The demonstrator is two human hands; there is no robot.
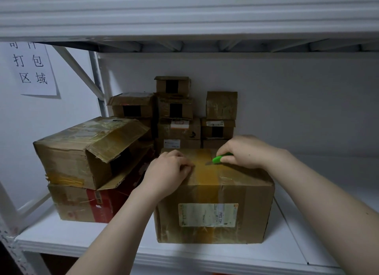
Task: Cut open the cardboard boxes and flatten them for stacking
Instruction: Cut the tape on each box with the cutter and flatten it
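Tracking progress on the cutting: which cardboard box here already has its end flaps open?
The big left box, resting atop the red-printed box: its end flaps gape onto a dark inside. The front box is taped shut.

A white shelf (297, 229) carries taped cardboard boxes (213, 209).
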